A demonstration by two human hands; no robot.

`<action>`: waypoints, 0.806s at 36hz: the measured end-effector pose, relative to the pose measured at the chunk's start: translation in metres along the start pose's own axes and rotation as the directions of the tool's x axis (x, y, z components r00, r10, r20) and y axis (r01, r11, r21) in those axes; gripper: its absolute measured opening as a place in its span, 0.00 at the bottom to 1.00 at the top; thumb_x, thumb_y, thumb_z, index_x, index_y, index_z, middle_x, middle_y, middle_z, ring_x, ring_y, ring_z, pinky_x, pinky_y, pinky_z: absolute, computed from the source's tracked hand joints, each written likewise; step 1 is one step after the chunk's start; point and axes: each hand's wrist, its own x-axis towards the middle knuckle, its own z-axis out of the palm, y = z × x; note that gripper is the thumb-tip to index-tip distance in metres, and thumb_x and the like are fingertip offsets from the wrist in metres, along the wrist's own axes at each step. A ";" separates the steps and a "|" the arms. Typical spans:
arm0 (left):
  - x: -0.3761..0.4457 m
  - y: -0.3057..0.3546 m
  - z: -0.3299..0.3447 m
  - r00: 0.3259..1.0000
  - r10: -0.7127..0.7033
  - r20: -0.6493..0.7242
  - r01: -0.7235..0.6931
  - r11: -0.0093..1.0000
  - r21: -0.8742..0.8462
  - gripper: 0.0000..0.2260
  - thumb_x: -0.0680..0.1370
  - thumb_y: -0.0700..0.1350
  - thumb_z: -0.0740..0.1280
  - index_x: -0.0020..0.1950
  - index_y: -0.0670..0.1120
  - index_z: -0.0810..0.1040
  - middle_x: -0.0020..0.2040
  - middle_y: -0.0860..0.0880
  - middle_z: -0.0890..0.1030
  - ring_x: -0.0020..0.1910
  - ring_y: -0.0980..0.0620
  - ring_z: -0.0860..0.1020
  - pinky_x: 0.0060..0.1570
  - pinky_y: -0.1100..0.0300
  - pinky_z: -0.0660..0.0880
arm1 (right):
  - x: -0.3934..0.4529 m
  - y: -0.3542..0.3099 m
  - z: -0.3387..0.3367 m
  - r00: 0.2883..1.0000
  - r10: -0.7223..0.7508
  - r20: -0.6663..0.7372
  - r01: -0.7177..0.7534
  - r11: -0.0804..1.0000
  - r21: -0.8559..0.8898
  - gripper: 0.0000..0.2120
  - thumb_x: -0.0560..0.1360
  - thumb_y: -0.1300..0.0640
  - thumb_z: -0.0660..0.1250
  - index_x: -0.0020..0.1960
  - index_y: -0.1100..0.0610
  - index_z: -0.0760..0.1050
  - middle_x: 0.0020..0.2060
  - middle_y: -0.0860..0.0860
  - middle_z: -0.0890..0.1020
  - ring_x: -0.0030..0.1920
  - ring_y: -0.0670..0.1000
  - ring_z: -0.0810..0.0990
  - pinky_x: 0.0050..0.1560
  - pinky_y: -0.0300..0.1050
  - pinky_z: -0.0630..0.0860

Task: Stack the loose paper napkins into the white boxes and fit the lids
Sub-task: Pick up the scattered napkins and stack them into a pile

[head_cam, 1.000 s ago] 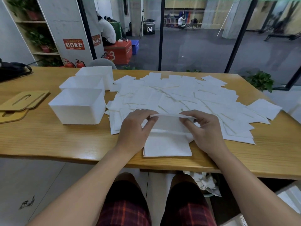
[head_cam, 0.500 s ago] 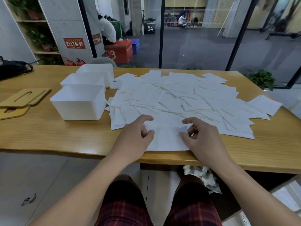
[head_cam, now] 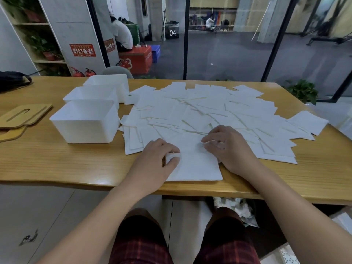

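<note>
Wooden table (head_cam: 57, 164) covered by a wide spread of loose white napkins (head_cam: 200, 109), overlapping. Three open white boxes (head_cam: 85, 122) in a row at left, just beside the spread. Tan slotted lids (head_cam: 22, 115) further left, apart from boxes. Near stack of napkins (head_cam: 196, 166) at table edge: left hand (head_cam: 156, 161) pinches its left corner, fingers curled; right hand (head_cam: 226, 147) has fingers curled onto the napkins at its right, grip unclear.
</note>
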 end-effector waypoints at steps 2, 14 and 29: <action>-0.001 -0.003 -0.002 1.000 0.003 0.011 -0.002 1.000 -0.023 0.10 0.86 0.57 0.66 0.67 0.61 0.81 0.59 0.65 0.75 0.65 0.63 0.70 0.60 0.68 0.68 | 0.008 0.000 0.001 0.997 -0.072 0.022 0.073 0.997 -0.031 0.05 0.81 0.49 0.76 0.57 0.46 0.88 0.53 0.39 0.81 0.56 0.46 0.75 0.61 0.46 0.68; -0.005 -0.008 0.003 0.998 0.029 -0.063 -0.026 0.999 0.036 0.11 0.84 0.60 0.68 0.65 0.63 0.82 0.56 0.68 0.74 0.64 0.63 0.70 0.58 0.68 0.68 | 0.021 -0.011 0.005 0.963 -0.253 0.091 0.266 0.946 -0.182 0.05 0.83 0.55 0.73 0.50 0.52 0.88 0.48 0.44 0.83 0.52 0.52 0.77 0.56 0.54 0.71; 0.002 0.001 -0.005 0.990 -0.102 -0.095 0.090 0.988 -0.123 0.27 0.85 0.59 0.68 0.82 0.69 0.62 0.57 0.68 0.79 0.63 0.65 0.74 0.58 0.70 0.71 | 0.003 -0.024 -0.011 0.975 -0.002 -0.223 0.012 0.999 0.042 0.04 0.86 0.52 0.69 0.54 0.46 0.82 0.35 0.34 0.82 0.35 0.43 0.83 0.36 0.46 0.75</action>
